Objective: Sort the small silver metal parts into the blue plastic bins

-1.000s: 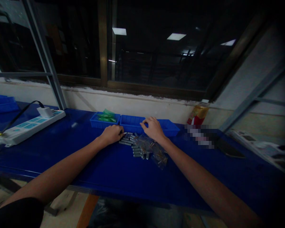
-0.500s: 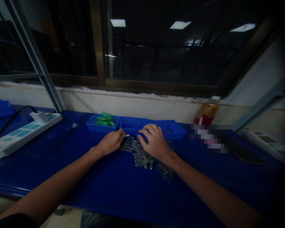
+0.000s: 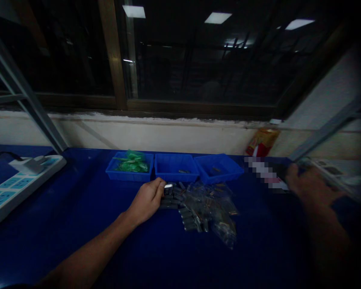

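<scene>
My left hand [image 3: 149,198] is closed in a pinch, and a small white stick-like piece [image 3: 168,186] pokes out past its fingertips. Right beside it lie small dark grey cylinders [image 3: 190,219] in rows on the blue tabletop [image 3: 132,253]. Clear plastic bags [image 3: 224,218] with thin brownish pieces inside cover part of the pile. At the far right, my right hand [image 3: 311,186] is dim and smeared by motion, near a partly pixelated flat item [image 3: 266,174]. Whether its fingers grip anything does not show.
Three blue bins stand along the back: one with green packets [image 3: 132,162], a middle bin [image 3: 177,176] and a right bin [image 3: 236,172], each with a few small pieces. A white power strip [image 3: 24,184] lies at left. A red-and-gold package [image 3: 262,142] leans by the wall.
My right hand has left the pile and swung far to the right, uncovering the bags. The left hand keeps its pinch on the white piece beside the cylinders. The camera view has shifted.
</scene>
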`<state>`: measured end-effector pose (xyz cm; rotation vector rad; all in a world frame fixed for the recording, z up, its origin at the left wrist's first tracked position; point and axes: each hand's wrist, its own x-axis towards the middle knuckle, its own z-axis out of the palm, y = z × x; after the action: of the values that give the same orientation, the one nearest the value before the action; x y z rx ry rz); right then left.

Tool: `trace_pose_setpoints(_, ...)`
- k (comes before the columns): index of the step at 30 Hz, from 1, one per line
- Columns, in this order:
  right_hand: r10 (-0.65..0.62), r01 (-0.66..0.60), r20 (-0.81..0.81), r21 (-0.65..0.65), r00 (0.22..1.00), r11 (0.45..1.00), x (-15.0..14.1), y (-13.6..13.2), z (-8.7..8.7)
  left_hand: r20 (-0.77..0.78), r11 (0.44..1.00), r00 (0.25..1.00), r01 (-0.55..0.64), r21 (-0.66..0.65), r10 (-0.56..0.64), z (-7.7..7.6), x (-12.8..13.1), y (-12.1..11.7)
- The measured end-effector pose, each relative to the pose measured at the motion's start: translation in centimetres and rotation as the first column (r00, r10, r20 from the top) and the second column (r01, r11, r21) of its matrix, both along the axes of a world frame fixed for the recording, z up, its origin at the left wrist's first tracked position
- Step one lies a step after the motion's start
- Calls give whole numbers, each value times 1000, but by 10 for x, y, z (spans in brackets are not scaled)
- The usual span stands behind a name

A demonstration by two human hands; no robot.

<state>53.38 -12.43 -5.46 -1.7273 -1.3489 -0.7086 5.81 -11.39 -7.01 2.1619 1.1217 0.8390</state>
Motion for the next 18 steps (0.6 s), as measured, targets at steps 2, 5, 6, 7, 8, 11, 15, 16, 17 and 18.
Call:
trace_pose_setpoints(2,-329,316,-127,-113,936,942,-29,-2,10,11,1000,1000,-5,-16,5,0,1,0)
trace_pose_setpoints(5,-238,227,-61,-153,969,962,-108,0,30,9,999,1000,10,-40,-9,0,2,0)
trace_pose_setpoints(6,-52,48,-19,-168,998,985,-138,0,33,2,999,1000,22,-43,-22,-1,2,1)
trace_pose_setpoints(7,140,-133,32,-160,990,978,-168,-3,34,-7,999,999,36,-41,-36,0,2,1)
trace_pose_setpoints(8,333,-310,112,-184,936,933,-197,-7,32,-18,998,999,50,-35,-50,0,2,1)
trace_pose_setpoints(11,722,-637,181,-361,668,681,-267,-24,16,-38,997,996,81,0,-81,1,1,1)
trace_pose_setpoints(15,855,-764,117,-400,505,506,-302,-34,-6,-32,997,998,49,64,-47,2,2,2)
trace_pose_setpoints(16,848,-766,87,-388,524,513,-302,-32,-8,-35,997,999,33,73,-31,2,3,2)
trace_pose_setpoints(17,834,-767,62,-361,548,531,-300,-29,-10,-38,997,999,26,73,-23,1,4,2)
trace_pose_setpoints(18,820,-764,45,-339,570,549,-297,-25,-11,-37,997,999,20,79,-17,1,6,3)
